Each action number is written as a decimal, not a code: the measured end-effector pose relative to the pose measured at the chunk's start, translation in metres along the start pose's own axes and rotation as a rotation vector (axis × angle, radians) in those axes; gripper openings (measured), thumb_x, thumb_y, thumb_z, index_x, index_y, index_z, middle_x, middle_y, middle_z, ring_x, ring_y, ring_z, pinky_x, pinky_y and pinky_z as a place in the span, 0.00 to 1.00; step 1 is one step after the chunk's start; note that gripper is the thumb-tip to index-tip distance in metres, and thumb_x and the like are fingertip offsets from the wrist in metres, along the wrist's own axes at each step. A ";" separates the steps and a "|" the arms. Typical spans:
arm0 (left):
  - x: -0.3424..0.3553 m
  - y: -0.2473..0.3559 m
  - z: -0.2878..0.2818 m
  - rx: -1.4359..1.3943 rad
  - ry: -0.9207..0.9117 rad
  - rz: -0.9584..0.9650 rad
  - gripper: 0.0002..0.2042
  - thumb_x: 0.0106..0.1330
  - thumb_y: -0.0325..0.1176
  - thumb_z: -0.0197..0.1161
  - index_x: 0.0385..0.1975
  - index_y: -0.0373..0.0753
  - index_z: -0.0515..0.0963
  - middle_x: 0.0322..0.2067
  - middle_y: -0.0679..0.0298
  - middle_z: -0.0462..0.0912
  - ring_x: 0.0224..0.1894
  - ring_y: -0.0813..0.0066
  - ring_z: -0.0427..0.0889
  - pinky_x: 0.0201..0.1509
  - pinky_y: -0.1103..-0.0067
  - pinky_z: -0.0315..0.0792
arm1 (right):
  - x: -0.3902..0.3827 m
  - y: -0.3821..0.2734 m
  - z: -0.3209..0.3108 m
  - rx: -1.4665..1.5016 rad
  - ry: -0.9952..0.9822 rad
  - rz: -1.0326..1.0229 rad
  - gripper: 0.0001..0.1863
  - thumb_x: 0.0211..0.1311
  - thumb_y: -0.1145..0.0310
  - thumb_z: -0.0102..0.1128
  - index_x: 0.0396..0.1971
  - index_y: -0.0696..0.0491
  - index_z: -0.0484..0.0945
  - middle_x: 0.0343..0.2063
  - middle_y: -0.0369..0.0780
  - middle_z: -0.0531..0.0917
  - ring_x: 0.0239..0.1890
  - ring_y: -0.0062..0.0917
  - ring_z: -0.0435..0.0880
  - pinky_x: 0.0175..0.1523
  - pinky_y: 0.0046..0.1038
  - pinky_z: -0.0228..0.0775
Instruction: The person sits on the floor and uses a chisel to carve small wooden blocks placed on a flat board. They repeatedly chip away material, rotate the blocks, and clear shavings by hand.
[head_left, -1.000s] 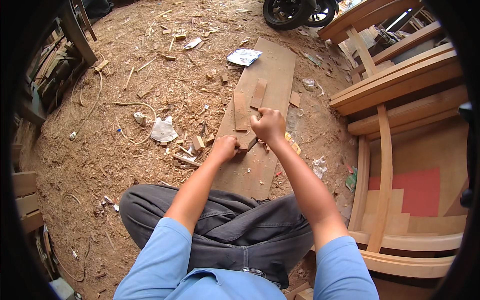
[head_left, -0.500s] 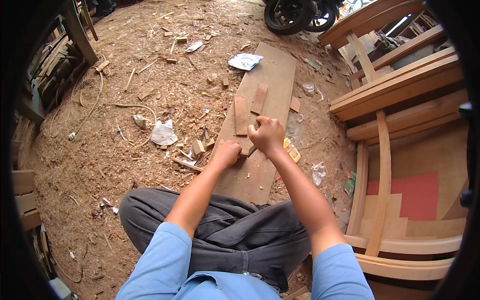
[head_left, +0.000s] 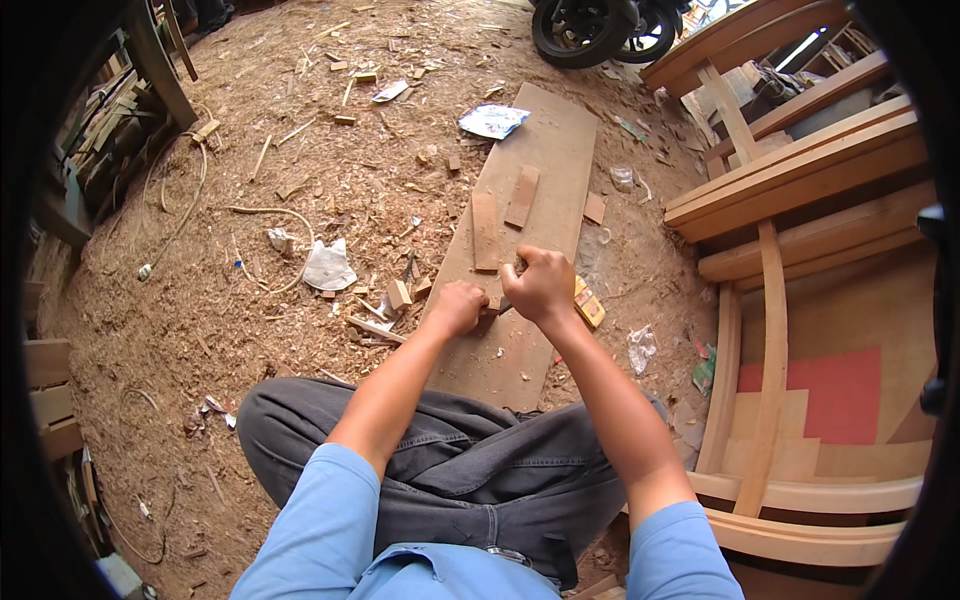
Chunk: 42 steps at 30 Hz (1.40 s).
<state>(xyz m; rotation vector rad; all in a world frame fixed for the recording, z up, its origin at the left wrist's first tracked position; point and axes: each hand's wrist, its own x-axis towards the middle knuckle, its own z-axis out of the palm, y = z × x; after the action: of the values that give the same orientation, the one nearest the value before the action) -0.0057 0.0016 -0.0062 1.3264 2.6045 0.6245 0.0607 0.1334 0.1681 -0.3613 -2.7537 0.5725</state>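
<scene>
My left hand (head_left: 460, 306) is closed on a small wooden block (head_left: 489, 310), pressed to a long, flat board (head_left: 540, 130) lying on the ground in front of my crossed legs. Just right of it, my right hand (head_left: 540, 280) is clenched round a dark tool (head_left: 505, 305) whose lower end meets the block; its grip is mostly hidden. Farther up the board lie two loose wooden strips (head_left: 485, 230) (head_left: 522, 196) and a white-and-blue packet (head_left: 493, 122). A yellow item (head_left: 589, 300) rests beside the board at the right.
Wood shavings and offcuts (head_left: 398, 294) cover the ground. A cord (head_left: 300, 223) curls at the left, near a crumpled white scrap (head_left: 328, 265). Wooden frames (head_left: 772, 350) stand close on my right, stacked scrap timber (head_left: 85, 130) at the far left, and motorbike wheels (head_left: 580, 30) at the back.
My right hand has come down slightly toward me along the board, still clenched on the tool. My left hand stays at the block with little movement. The view has shifted slightly.
</scene>
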 end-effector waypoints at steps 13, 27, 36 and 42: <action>0.029 0.046 -0.104 -0.128 0.107 0.096 0.09 0.56 0.31 0.69 0.36 0.43 0.89 0.38 0.63 0.89 0.41 0.61 0.87 0.46 0.68 0.80 | 0.065 -0.028 -0.104 -0.007 0.022 0.058 0.17 0.48 0.58 0.58 0.25 0.58 0.87 0.22 0.53 0.85 0.29 0.46 0.87 0.41 0.41 0.81; 0.010 0.033 -0.067 -0.043 -0.027 0.108 0.07 0.53 0.31 0.69 0.31 0.47 0.90 0.33 0.59 0.88 0.38 0.57 0.87 0.44 0.67 0.80 | 0.028 -0.006 -0.043 0.038 0.070 0.063 0.15 0.47 0.59 0.60 0.17 0.56 0.83 0.18 0.53 0.82 0.25 0.47 0.86 0.33 0.43 0.80; -0.012 -0.002 -0.010 -0.033 -0.042 0.066 0.09 0.54 0.37 0.70 0.35 0.50 0.89 0.34 0.59 0.88 0.40 0.57 0.87 0.45 0.63 0.79 | -0.021 0.033 0.037 0.061 -0.019 0.045 0.15 0.48 0.58 0.60 0.22 0.56 0.84 0.22 0.53 0.83 0.30 0.49 0.86 0.39 0.45 0.79; -0.006 0.002 -0.022 -0.140 -0.101 0.020 0.11 0.57 0.37 0.68 0.37 0.43 0.89 0.35 0.53 0.88 0.40 0.52 0.87 0.46 0.61 0.79 | -0.015 0.037 0.035 0.168 -0.002 0.245 0.16 0.47 0.58 0.62 0.24 0.57 0.87 0.19 0.53 0.83 0.27 0.48 0.86 0.38 0.46 0.80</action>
<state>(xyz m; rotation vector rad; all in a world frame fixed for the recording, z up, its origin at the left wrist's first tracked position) -0.0075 -0.0079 0.0142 1.3076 2.4223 0.7096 0.0693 0.1493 0.1187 -0.6621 -2.6561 0.8575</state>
